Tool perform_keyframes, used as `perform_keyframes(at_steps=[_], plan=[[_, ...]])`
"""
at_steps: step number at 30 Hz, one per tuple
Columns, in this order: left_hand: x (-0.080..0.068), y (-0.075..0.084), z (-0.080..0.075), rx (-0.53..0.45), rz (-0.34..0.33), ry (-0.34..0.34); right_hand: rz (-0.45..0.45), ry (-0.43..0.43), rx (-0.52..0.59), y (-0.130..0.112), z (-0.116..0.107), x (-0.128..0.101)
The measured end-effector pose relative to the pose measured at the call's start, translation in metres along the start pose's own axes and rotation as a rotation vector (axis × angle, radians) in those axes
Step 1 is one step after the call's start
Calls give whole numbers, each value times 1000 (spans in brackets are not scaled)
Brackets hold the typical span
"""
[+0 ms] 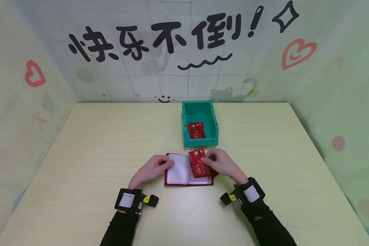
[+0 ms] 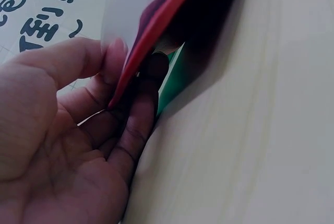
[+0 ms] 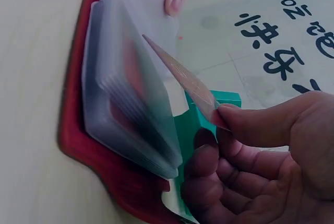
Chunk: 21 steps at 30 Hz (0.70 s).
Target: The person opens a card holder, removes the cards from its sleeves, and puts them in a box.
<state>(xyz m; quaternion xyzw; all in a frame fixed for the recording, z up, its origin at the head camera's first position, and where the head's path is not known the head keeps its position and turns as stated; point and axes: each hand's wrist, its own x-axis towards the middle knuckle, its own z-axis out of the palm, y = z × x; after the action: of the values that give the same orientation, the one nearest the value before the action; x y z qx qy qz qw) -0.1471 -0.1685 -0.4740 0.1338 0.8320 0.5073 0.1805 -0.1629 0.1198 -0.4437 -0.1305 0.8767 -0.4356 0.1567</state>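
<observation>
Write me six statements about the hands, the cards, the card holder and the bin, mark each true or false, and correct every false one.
1. The right hand pinches a red VIP card. True.
2. The card holder lies closed. False: it is open, with its sleeves showing.
3. The left hand grips an edge of the card holder. True.
4. Red cards lie inside the teal bin. True.
5. The teal bin stands between the person and the card holder. False: it stands beyond the card holder, on the far side from the person.
6. The red VIP card is fully inside a sleeve. False: the right wrist view shows it outside the sleeves.
</observation>
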Motion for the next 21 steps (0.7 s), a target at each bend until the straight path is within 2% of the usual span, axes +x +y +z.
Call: perform_keyframes(at_steps=[3, 5, 10, 14, 21], plan=[[1, -1, 0, -1, 8, 0, 0, -1, 3, -4, -9, 4], [1, -1, 0, -4, 17, -1, 1, 29, 7, -8, -14, 6], [1, -2, -1, -1, 35, -4, -59, 172, -51, -21, -23, 18], [1, -1, -1, 1, 22, 0, -104, 258, -118, -30, -33, 33], [2, 0, -1, -5, 23, -5, -99, 268, -212, -46, -45, 60]])
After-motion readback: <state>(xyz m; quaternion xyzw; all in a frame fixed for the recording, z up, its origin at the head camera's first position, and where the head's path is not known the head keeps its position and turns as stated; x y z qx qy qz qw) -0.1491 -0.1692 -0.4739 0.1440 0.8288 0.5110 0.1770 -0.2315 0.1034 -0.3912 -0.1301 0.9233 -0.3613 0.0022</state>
